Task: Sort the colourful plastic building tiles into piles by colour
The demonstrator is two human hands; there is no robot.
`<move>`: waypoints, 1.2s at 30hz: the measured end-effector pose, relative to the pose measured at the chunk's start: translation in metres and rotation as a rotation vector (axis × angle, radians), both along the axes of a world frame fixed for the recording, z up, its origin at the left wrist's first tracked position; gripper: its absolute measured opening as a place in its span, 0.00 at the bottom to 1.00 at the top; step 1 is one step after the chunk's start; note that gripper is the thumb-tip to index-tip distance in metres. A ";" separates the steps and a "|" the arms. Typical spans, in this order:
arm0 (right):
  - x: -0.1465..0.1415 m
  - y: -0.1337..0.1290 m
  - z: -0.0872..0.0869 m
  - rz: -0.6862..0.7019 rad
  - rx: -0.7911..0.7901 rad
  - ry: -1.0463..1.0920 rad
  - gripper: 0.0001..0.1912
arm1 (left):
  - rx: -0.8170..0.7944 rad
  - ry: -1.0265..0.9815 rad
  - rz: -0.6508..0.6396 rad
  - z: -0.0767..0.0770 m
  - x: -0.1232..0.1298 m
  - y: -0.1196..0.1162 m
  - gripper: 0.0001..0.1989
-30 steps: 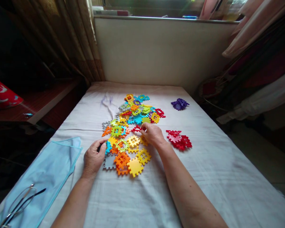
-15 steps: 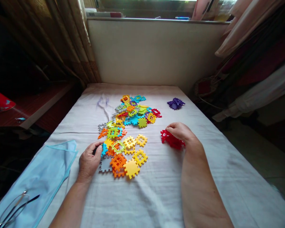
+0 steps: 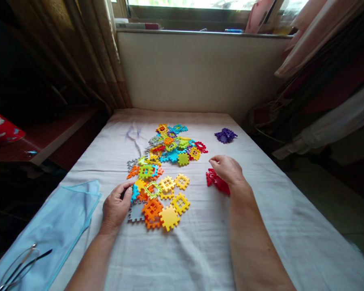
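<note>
Puzzle-edged plastic pieces in many colours (image 3: 172,155) lie in a loose heap on the white cloth (image 3: 197,250). At the heap's left edge, my left hand (image 3: 118,202) has thumb and fingers closed around something dark, with a blue piece (image 3: 135,192) touching the fingertips. My right hand (image 3: 227,167) is above a small pile of red pieces (image 3: 216,182), its fingers curled together; anything between them is hidden. A pile of purple pieces (image 3: 225,135) sits farther back on the right.
A light blue cloth (image 3: 54,222) lies at the left with eyeglasses (image 3: 21,266) on it. A pale panel (image 3: 197,72) rises behind the far edge. Curtains hang at the back left, and fabrics at the right.
My right hand has moved slightly left and up over the red pile. My left hand stays at the heap's edge. The whole view has shifted a little.
</note>
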State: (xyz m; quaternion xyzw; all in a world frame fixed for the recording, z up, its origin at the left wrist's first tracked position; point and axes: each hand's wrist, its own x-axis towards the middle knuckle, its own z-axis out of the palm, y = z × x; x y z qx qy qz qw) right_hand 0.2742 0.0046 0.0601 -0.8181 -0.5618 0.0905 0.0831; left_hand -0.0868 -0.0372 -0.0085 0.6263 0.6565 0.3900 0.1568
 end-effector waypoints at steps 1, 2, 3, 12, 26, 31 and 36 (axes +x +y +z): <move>-0.007 0.001 0.000 0.032 0.021 0.007 0.17 | -0.001 -0.003 0.001 0.001 0.001 0.000 0.18; -0.014 0.002 0.000 0.072 0.035 0.016 0.17 | -0.003 -0.007 0.002 0.002 0.001 -0.001 0.18; -0.023 0.003 0.000 0.112 0.046 0.026 0.17 | -0.003 -0.012 0.001 0.003 0.002 -0.001 0.18; -0.095 0.010 -0.017 0.501 0.226 0.058 0.16 | 0.017 -0.036 -0.005 0.004 0.004 0.000 0.17; -0.150 0.061 -0.023 0.652 0.141 -0.136 0.22 | 0.056 -0.016 -0.029 -0.002 0.000 0.001 0.17; -0.149 0.063 -0.020 0.712 0.196 -0.152 0.24 | 0.072 -0.027 -0.030 -0.005 0.000 0.002 0.17; -0.134 0.039 -0.009 0.723 0.364 -0.080 0.20 | 0.072 -0.025 -0.035 -0.003 0.000 0.002 0.16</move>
